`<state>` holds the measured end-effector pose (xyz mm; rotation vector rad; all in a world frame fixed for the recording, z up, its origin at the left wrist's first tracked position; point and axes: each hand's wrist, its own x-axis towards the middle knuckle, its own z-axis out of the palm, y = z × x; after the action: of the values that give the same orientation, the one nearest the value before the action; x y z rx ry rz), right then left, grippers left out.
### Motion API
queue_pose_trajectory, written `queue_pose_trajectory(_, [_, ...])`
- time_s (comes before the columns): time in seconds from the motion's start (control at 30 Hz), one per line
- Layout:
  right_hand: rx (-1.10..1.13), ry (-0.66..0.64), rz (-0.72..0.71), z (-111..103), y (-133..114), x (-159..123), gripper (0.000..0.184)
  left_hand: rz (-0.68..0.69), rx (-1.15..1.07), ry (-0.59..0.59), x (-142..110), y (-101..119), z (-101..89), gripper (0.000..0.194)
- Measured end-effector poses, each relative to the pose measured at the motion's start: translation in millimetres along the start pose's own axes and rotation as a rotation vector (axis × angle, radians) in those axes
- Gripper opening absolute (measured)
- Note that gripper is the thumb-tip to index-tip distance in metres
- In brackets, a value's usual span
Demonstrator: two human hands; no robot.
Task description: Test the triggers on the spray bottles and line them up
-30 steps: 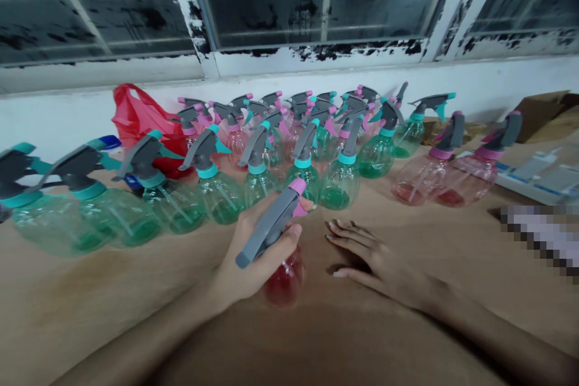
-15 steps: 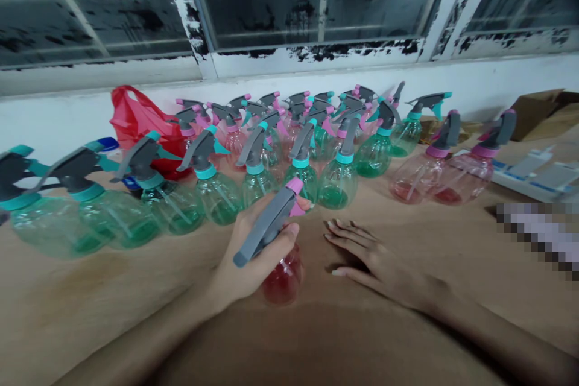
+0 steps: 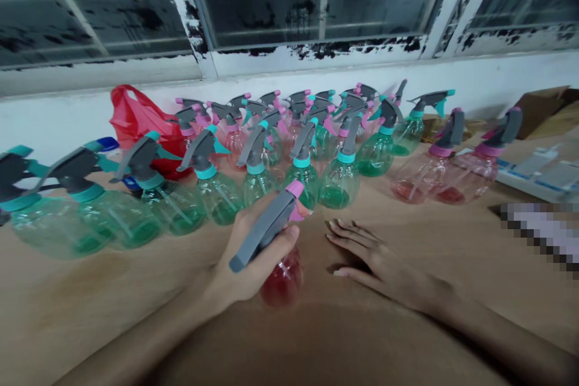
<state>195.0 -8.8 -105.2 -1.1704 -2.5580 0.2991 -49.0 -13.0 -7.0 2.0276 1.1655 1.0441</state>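
Observation:
My left hand (image 3: 253,253) is wrapped round the neck of a pink spray bottle (image 3: 283,282), just under its grey trigger head with a pink nozzle. Red liquid shows in its lower half, and the head points away to the upper right. My right hand (image 3: 368,253) lies on the wooden table, fingers stretched out and apart, touching no bottle. Right behind the left hand stand green spray bottles with turquoise collars, among them one green spray bottle (image 3: 338,189) with green liquid in the bottom.
Several more green and pink bottles crowd the table (image 3: 90,319) towards the wall. A red plastic bag (image 3: 136,117) sits at the back left. Two pink bottles (image 3: 411,178) stand to the right, near a white tray (image 3: 536,178) and a cardboard box (image 3: 545,110). A pixelated object (image 3: 543,229) lies far right.
The held bottle's head has shifted very slightly down and left. My right hand stays flat in the same place on the table.

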Motion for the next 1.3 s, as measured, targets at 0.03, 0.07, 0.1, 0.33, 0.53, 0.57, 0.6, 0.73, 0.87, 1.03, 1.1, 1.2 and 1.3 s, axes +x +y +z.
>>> queue_pose_trajectory(0.03, [-0.004,-0.003,-0.001,0.6,0.7,-0.1,0.055,0.02,-0.003,-0.023,0.8,3.2,-1.4,0.007])
queue_pose_trajectory(0.07, [-0.01,-0.006,-0.001,1.3,1.5,-0.1,0.055,0.031,-0.002,-0.048,1.6,6.2,-2.5,0.007])
queue_pose_trajectory(0.1, [-0.016,-0.009,0.0,2.0,2.4,-0.2,0.056,0.034,0.003,-0.071,2.1,9.0,-3.5,0.007])
queue_pose_trajectory(0.33, [-0.005,0.012,-0.015,3.6,4.1,-1.2,0.055,0.062,0.058,-0.019,1.9,13.2,-1.0,0.01])
queue_pose_trajectory(0.53, [-0.021,-0.013,0.011,1.2,1.7,-1.4,0.056,0.039,0.097,-0.02,0.3,10.4,1.5,0.022])
queue_pose_trajectory(0.57, [-0.021,-0.014,0.008,1.1,1.7,-1.3,0.056,0.035,0.109,-0.018,0.1,9.9,1.6,0.023])
queue_pose_trajectory(0.6, [-0.021,-0.013,0.006,1.2,1.9,-1.2,0.056,0.033,0.12,-0.011,-0.1,9.2,1.6,0.022])
queue_pose_trajectory(0.73, [-0.021,-0.015,0.005,1.2,2.2,-0.8,0.056,0.016,0.138,0.0,-1.0,5.5,2.0,0.019])
queue_pose_trajectory(0.87, [-0.034,-0.04,0.012,0.6,1.8,-0.7,0.056,0.002,0.155,0.024,-1.7,5.3,2.4,0.011])
queue_pose_trajectory(1.03, [-0.036,-0.04,0.013,0.0,1.7,-1.0,0.056,0.007,0.18,0.051,-0.5,11.5,2.0,0.006])
queue_pose_trajectory(1.1, [-0.028,-0.034,0.008,-0.1,1.8,-1.1,0.056,0.001,0.186,0.051,0.2,12.7,1.9,0.006])
queue_pose_trajectory(1.2, [-0.023,-0.026,0.007,0.2,2.2,-1.2,0.056,-0.003,0.18,0.041,0.8,13.0,1.9,0.005])
queue_pose_trajectory(1.3, [-0.024,-0.021,0.002,1.0,2.7,-1.5,0.056,-0.007,0.17,0.02,1.0,12.9,1.6,0.006])
